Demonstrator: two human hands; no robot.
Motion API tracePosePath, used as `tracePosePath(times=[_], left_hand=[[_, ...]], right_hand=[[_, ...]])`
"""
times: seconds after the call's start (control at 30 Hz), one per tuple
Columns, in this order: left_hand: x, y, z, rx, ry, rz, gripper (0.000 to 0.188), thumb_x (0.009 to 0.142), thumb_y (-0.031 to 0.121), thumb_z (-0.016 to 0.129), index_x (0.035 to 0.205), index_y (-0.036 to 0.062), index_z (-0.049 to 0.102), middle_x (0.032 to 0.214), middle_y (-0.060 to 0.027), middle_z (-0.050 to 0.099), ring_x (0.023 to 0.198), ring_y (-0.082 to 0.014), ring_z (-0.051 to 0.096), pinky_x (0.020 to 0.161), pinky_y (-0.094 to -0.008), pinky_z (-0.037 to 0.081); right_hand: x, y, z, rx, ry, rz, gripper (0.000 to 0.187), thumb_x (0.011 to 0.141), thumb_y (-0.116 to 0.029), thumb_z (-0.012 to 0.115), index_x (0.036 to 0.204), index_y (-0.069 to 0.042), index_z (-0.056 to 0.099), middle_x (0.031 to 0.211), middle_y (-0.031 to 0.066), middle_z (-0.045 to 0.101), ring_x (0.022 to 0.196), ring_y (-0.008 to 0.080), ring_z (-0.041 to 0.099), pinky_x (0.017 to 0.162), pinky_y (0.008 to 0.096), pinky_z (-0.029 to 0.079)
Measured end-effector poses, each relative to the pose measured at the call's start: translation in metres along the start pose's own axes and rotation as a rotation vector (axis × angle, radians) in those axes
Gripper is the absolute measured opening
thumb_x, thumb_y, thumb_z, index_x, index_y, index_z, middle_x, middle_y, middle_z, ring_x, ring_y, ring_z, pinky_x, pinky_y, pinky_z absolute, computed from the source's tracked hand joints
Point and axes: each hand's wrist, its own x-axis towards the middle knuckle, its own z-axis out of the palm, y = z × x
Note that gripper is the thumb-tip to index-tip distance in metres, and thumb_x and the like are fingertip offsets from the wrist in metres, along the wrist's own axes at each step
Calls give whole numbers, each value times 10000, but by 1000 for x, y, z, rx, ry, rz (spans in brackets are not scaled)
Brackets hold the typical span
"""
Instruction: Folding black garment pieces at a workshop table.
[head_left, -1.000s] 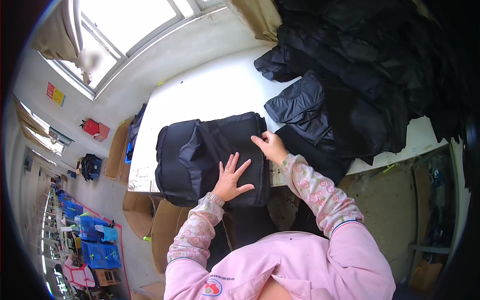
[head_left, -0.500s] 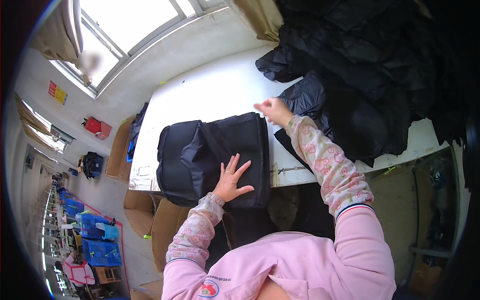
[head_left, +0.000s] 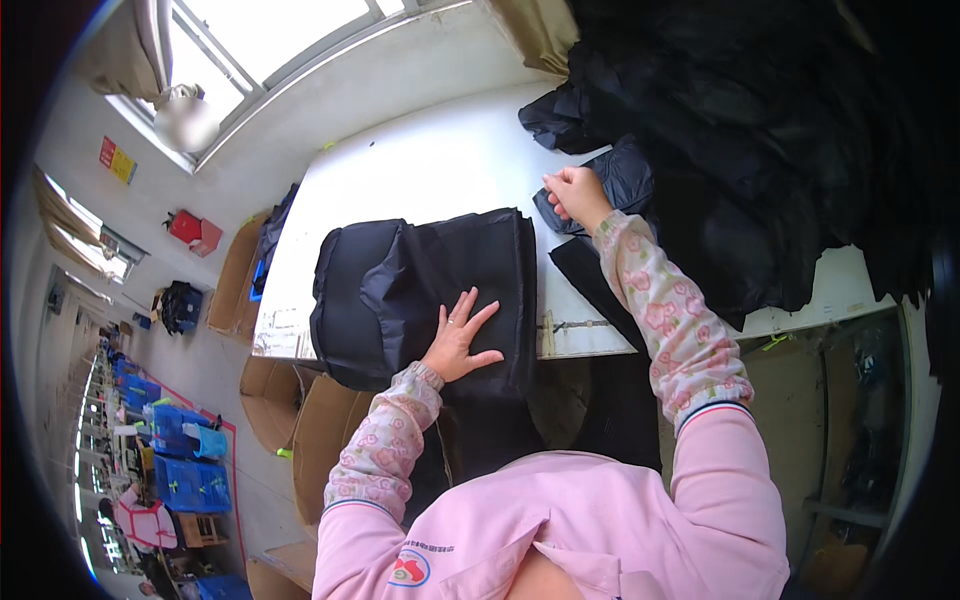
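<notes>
The left hand (head_left: 460,343) lies flat, fingers spread and gripping nothing, on top of a stack of black cloth (head_left: 350,275) near its right side. The right hand (head_left: 580,196) is up and to the right of the stack, with its fingers curled in toward the thumb, in front of a shiny dark cloth (head_left: 630,168); whether it pinches or touches that cloth, I cannot tell. Both forearms wear flowered sleeve covers (head_left: 668,300) over a pink shirt (head_left: 590,505). The stack sits on the near part of a white table (head_left: 430,150), its lower end hanging past the front edge, and a loose, wrinkled layer crosses its top. Just right of the stack, a strip of black cloth (head_left: 595,285) runs down toward the table edge beside the right sleeve. A big heap of black cloth (head_left: 740,150) covers the table's right side. Beyond the far side are a pale wall (head_left: 440,60) and a window (head_left: 280,30). Cardboard boxes (head_left: 325,420) stand below at left, with blue crates (head_left: 190,485) farther off across the floor.
</notes>
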Motion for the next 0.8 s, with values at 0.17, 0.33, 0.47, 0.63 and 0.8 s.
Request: tracePosePath(times=[0.17, 0.33, 0.47, 0.63, 0.8], left_hand=[[-24, 52, -5, -106, 454, 154, 611, 802, 315, 751, 1333, 118, 521, 1412, -185, 420, 1336, -374, 379, 1119, -511, 278], [-121, 75, 63, -1279, 623, -853, 574, 852, 398, 703, 1243, 31, 498, 1184, -121, 550, 1068, -187, 539, 891, -335, 441], [-109, 56, 50, -1521, 736, -949, 1149, 781, 600, 688, 1496, -48, 64, 1496, -217, 311, 1391, -290, 309, 1130, -353, 254], [-65, 4, 57, -1747, 1116, -943, 858, 792, 366, 787, 1425, -13, 349, 1387, -115, 496, 1251, -205, 486, 1059, -324, 370], [-59, -18, 49, -1794, 1304, -968, 839, 788, 332, 796, 1413, -15, 356, 1397, -128, 482, 1277, -216, 461, 1069, -340, 366]], right_hand=[[-37, 26, 6, -412, -144, -434, 467, 831, -340, 727, 1141, -16, 594, 1026, 155, 665, 947, 245, 640, 836, 344, 505], [-19, 7, 71, -920, -397, -658, 841, 808, -526, 696, 1450, -118, 339, 1469, 203, 376, 1418, 379, 259, 1136, 470, 243], [51, 30, 124, -1101, -566, -507, 1114, 689, -661, 718, 1511, -108, 208, 1547, 182, 241, 1452, 348, 177, 1135, 564, 176], [87, 52, 160, -757, -909, -71, 1064, 767, -372, 793, 1532, -85, 112, 1389, 237, 445, 1260, 315, 476, 1060, 351, 377], [87, 66, 160, -699, -1001, 42, 966, 775, -319, 785, 1513, -69, 214, 1382, 177, 474, 1241, 281, 493, 1045, 341, 389]])
